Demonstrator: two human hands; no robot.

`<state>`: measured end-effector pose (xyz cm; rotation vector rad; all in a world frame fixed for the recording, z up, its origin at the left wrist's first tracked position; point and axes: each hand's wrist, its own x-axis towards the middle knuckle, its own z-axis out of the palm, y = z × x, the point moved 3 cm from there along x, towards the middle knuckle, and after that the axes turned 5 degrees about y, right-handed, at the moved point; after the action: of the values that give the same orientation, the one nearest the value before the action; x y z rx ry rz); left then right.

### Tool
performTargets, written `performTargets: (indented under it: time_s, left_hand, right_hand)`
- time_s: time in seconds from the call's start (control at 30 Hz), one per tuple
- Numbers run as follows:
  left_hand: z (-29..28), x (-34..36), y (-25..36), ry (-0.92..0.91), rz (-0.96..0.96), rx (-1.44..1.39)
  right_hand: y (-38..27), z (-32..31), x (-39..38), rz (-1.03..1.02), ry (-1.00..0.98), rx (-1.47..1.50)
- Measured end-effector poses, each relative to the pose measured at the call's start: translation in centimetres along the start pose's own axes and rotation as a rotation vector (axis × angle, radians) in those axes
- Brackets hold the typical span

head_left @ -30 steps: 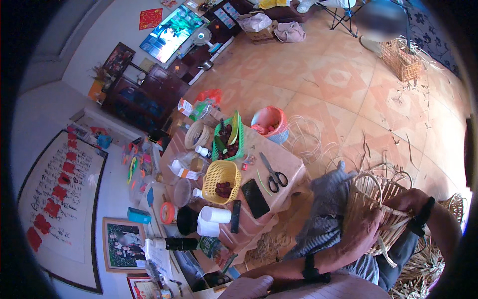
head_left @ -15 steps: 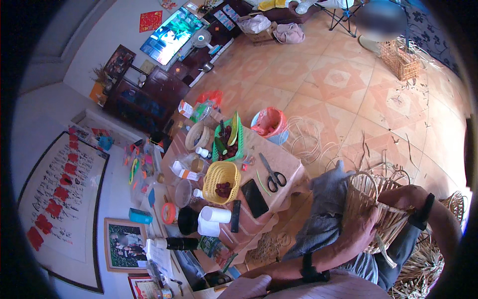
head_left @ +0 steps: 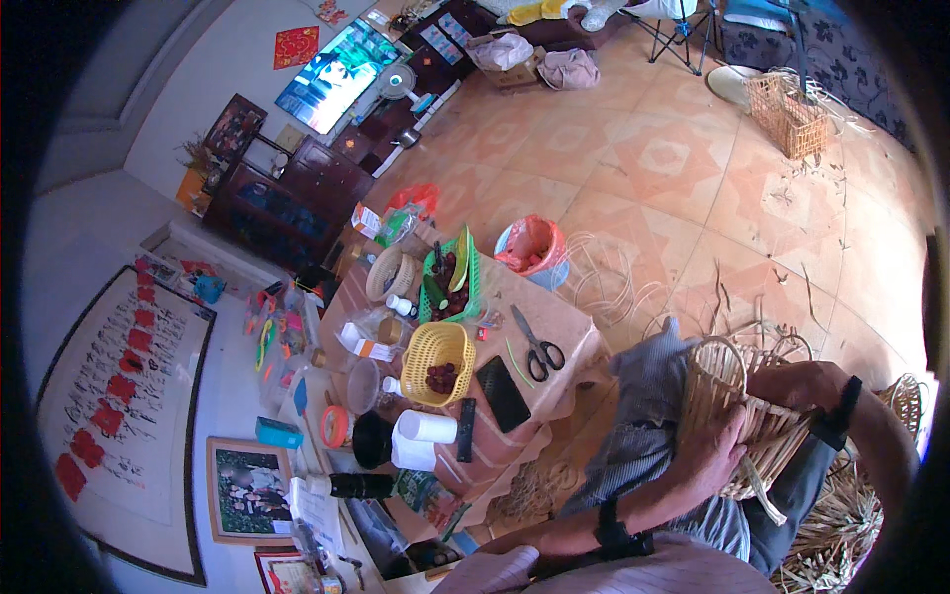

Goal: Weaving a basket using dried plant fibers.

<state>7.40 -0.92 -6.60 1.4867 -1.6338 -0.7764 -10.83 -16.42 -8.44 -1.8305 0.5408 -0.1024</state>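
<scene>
We are looking down on a floor of orange and cream patterned tiles (head_left: 683,168), with loose cane strips lying on it. Beside our knees a low pink-topped worktop (head_left: 569,332) is carrying a crowd of small goods. On our lap, over blue-grey trousers, we are holding a half-woven natural wicker basket (head_left: 737,406), tipped on its side with its open rim facing the worktop. Our left hand (head_left: 717,450) is curling closed around the near wall of that wicker basket, fingers pressing on the weave. Our right hand (head_left: 807,381) is closing over the far upper side, gripping the weave; a black band is sitting on that wrist.

On the worktop, a green plastic mesh basket (head_left: 450,277) is standing near the far edge, and a yellow plastic mesh basket (head_left: 435,361) holding dark red fruit is standing just in front of it. A black flat phone (head_left: 503,393) is lying beside the yellow basket, and black-handled scissors (head_left: 534,348) are lying close to the phone, nearer the worktop's right edge. A white paper roll (head_left: 424,428) is lying near the phone.
</scene>
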Motion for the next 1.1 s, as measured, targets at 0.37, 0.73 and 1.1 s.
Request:
performTargets:
  time_s: [0.37, 0.73, 1.1]
  left_hand:
    - [-0.1, -0.1, -0.3, 0.005, -0.043, -0.042]
    - [0.0, -0.2, -1.3, 0.203, 0.223, -0.001]
    - [0.0, 0.3, -1.7, -0.046, -0.152, 0.028]
  right_hand:
    - [-1.5, -0.2, 0.3, -0.045, 0.045, -0.270]
    - [-4.0, -1.6, 3.2, 0.177, -0.142, -0.387]
    - [-4.7, -2.0, 1.1, -0.080, 0.232, -0.817]
